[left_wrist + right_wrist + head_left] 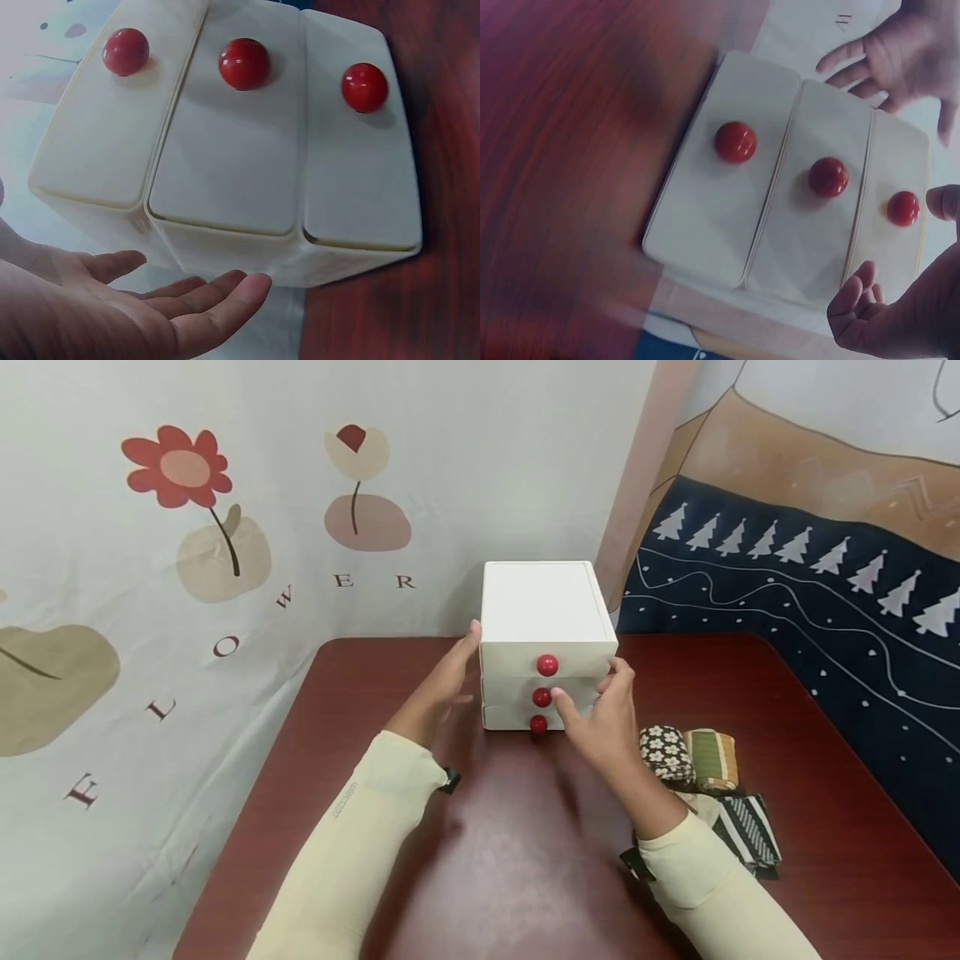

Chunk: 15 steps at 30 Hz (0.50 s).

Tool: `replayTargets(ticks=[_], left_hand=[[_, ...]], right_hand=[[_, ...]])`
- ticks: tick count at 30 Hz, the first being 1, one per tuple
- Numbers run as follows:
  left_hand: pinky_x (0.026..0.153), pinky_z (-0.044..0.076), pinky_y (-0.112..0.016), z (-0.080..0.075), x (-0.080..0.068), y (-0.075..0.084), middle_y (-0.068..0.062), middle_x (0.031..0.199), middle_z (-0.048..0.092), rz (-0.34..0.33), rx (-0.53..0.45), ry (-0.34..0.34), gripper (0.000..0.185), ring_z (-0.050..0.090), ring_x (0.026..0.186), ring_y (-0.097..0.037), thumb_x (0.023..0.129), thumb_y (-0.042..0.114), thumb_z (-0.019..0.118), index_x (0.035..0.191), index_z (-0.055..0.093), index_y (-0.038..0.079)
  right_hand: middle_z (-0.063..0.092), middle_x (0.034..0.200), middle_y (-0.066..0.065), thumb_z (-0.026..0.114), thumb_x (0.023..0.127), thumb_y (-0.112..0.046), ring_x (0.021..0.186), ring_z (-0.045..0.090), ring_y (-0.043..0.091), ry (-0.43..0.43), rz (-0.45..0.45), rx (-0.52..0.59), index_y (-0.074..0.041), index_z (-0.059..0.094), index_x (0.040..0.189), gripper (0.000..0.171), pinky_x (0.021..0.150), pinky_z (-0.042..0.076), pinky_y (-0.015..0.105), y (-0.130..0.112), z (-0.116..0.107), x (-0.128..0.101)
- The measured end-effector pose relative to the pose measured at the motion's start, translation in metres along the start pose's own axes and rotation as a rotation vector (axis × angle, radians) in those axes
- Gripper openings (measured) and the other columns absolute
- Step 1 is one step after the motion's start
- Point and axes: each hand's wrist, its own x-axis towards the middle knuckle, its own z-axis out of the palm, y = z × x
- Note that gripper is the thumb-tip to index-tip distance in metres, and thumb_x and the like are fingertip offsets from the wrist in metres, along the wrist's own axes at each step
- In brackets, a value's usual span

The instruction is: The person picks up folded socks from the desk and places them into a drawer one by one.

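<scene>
**Two hands at a three-drawer box**

A white box (546, 610) with three stacked drawers stood at the centre of the head view, near the far edge of a dark red table (525, 860). Each drawer front carried a red knob in a vertical line: top knob (547, 665), middle knob (542, 697), bottom knob (537, 723). All three drawers looked pushed in, though the left wrist view showed the fronts sitting slightly uneven.

The left hand (444, 687) lay against the box's left side, fingers straight and relaxed, tips at the top corner; in the left wrist view the palm (112, 315) faced up just beside the box wall, holding nothing. The right hand (603, 718) was at the lower right of the drawer fronts, fingers loosely bent. Its thumb pointed left toward the middle knob and seemed to touch or nearly touch it, but no frame showed a pinch. In the right wrist view the fingers (855, 296) curled just off the edge of the fronts, gripping nothing.

The knobs lay to the left of the right hand's fingertips, and that hand was much the nearer to them. The drawers' long axis ran away from the person.

Right of centre, rolled cloths (690, 756) and folded striped fabric (746, 831) sat on the table behind the right wrist.
</scene>
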Motion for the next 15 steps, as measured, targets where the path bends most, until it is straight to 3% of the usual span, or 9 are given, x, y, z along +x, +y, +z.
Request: replayTargets(ticks=[6,12,15], left_hand=[[0.123,0.034,-0.078,0.007,0.010,0.002,-0.013,0.180,0.026,0.013,0.007,0.061,0.077,0.028,0.165,-0.040,0.110,0.061,0.042,0.172,0.030,0.018],[0.122,0.040,-0.070,0.012,0.010,0.002,-0.015,0.167,0.042,-0.019,-0.095,0.041,0.072,0.046,0.152,-0.044,0.108,0.057,0.048,0.168,0.036,0.020],[0.121,0.042,-0.069,0.012,0.011,0.003,-0.012,0.170,0.038,-0.027,-0.132,0.030,0.071,0.046,0.153,-0.047,0.107,0.055,0.051,0.167,0.036,0.020]], right_hand=[[0.048,0.110,0.018,0.082,0.096,-0.030,0.085,0.049,0.031,0.014,0.030,-0.001,-0.006,0.032,0.155,0.082,0.078,0.040,0.042,-0.011,0.016,-0.001],[0.048,0.098,0.013,0.082,0.096,-0.029,0.077,0.050,0.028,0.053,0.016,0.019,-0.003,0.042,0.145,0.068,0.073,0.040,0.039,-0.017,0.027,0.002],[0.046,0.091,0.010,0.082,0.097,-0.030,0.074,0.049,0.026,0.074,0.023,0.036,-0.002,0.047,0.140,0.062,0.071,0.040,0.038,-0.018,0.031,0.004]])
